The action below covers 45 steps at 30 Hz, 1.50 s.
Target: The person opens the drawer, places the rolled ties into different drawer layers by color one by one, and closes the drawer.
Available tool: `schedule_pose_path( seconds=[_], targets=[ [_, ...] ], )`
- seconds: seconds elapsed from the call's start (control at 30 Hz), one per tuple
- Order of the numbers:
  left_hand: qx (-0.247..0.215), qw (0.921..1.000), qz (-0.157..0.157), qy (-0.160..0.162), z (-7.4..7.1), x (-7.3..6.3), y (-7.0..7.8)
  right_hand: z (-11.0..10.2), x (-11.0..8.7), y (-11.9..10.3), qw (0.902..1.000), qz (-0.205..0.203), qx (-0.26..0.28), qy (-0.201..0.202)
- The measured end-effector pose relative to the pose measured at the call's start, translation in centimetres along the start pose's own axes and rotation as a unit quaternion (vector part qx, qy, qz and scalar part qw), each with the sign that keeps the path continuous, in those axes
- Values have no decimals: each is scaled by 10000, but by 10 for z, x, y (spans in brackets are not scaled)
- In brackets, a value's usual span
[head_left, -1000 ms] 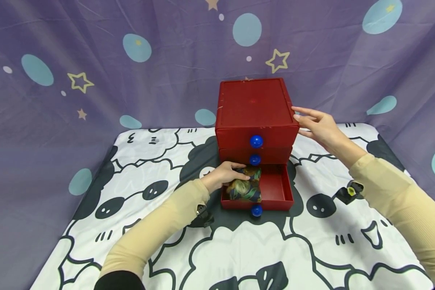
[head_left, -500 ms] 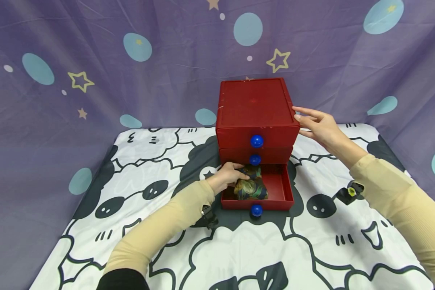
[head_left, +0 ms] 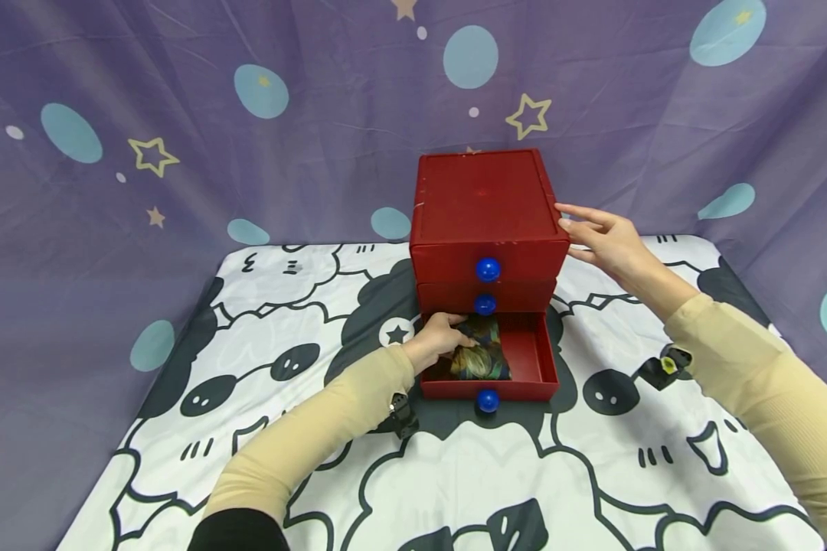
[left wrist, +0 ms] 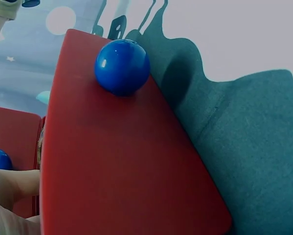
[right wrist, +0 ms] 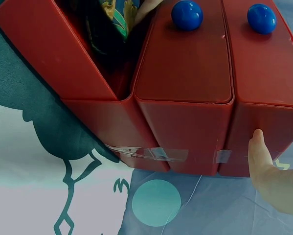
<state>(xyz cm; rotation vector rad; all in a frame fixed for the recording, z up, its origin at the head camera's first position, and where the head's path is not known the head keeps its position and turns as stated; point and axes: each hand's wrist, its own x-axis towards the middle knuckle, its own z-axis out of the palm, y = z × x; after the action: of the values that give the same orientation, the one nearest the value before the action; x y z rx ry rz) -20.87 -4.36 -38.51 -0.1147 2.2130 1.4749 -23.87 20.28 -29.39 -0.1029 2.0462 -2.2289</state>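
A red cabinet (head_left: 485,195) with blue knobs has its bottom drawer (head_left: 534,360) pulled out. In it lies a soft, dark patterned cloth (head_left: 481,360) with gold and green, spread over the drawer's left and middle. My left hand (head_left: 437,338) reaches over the drawer's left side, thumb and a finger on the cloth; its other fingers are hidden. In the left wrist view the drawer front (left wrist: 107,156) covers most of that hand. My right hand (head_left: 609,243) rests with spread fingers against the cabinet's upper right side; the right wrist view shows a fingertip (right wrist: 258,134) touching it.
The two upper drawers are closed, each with a blue knob (head_left: 488,269). A tablecloth (head_left: 282,459) with black and white cartoon shapes lies under the cabinet. A purple curtain (head_left: 317,168) hangs behind. Tape (right wrist: 161,153) runs across the cabinet's side.
The left hand has moved slightly to the right inside the drawer, and the cloth has shifted right and flattened with it. The right hand and the cabinet stay as they were.
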Motion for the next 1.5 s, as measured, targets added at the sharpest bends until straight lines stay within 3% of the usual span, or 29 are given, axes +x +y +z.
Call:
schedule_pose_path(
  seconds=[0.03,0.3,0.4,0.43,0.53,0.63,0.67,0.93,1.2,1.3,1.5],
  targets=[
    [-35,10000,-49,-23,0,6,-4,0,0,0,10000,9,-20,2],
    [-2,9999,119,0,1,4,-5,0,0,0,10000,-2,27,-11],
    [88,9997,203,54,2,12,-13,0,0,0,10000,-2,48,-17],
    [48,9992,395,19,2,23,-23,0,0,0,10000,-6,63,-17],
    [112,9992,376,-7,1,30,-27,1,0,0,9999,-21,104,-17],
    [219,9989,402,-41,1,24,-21,1,0,0,9999,-19,105,-10],
    [352,9990,273,-3,0,12,-11,1,0,0,10000,-15,84,-4],
    [1158,9907,715,-63,-5,-7,0,1,-1,0,10000,17,40,-7],
    [2411,9609,1349,201,-8,-10,-1,1,0,0,9999,45,141,15],
    [2542,9566,1408,213,-10,-13,0,1,0,0,9999,77,122,25],
    [2516,9560,1505,91,-14,-19,1,1,0,0,9999,88,59,46]
  ],
)
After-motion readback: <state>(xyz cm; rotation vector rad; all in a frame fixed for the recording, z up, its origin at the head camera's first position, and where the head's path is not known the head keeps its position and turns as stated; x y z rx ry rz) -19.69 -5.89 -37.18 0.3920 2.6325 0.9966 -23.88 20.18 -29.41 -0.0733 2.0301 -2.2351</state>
